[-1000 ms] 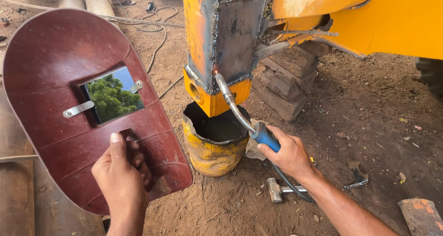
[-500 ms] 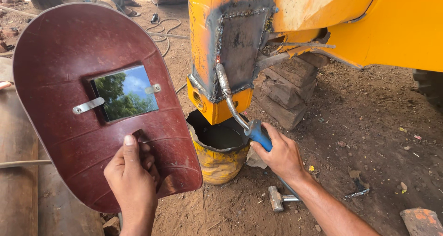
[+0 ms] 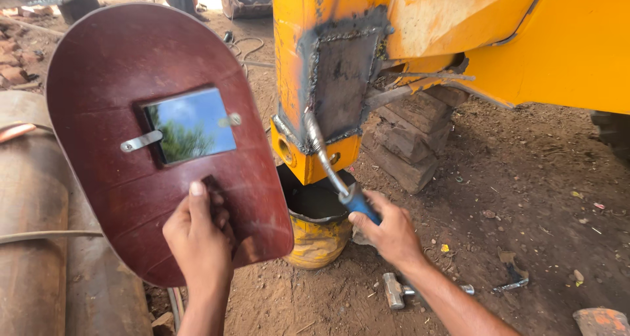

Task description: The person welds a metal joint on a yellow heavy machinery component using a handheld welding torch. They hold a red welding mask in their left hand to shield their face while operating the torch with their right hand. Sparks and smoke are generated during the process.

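Fingers [image 3: 203,208] of the left hand [image 3: 197,244] are clenched on the handle at the lower back of the shield [image 3: 131,67], thumb up against the panel.

Head view: the shield is a rounded dark red board with a rectangular mirror-like window [image 3: 190,125] and a small metal clip beside it. It is held upright at the left, apart from the yellow machine [image 3: 525,41]. It looks light and stiff; the window is likely fragile, so the handle is the proper hold.

Right hand [image 3: 390,234] fingers are wrapped around the blue grip of the torch [image 3: 335,172], whose curved metal neck reaches up to the grey welded patch [image 3: 341,80]. The torch looks rigid and moderately light; the insulated grip is the place to hold, since the neck probably runs hot.

A yellow bucket [image 3: 315,241] stands below the patch; a hammer [image 3: 397,290] lies on the ground.
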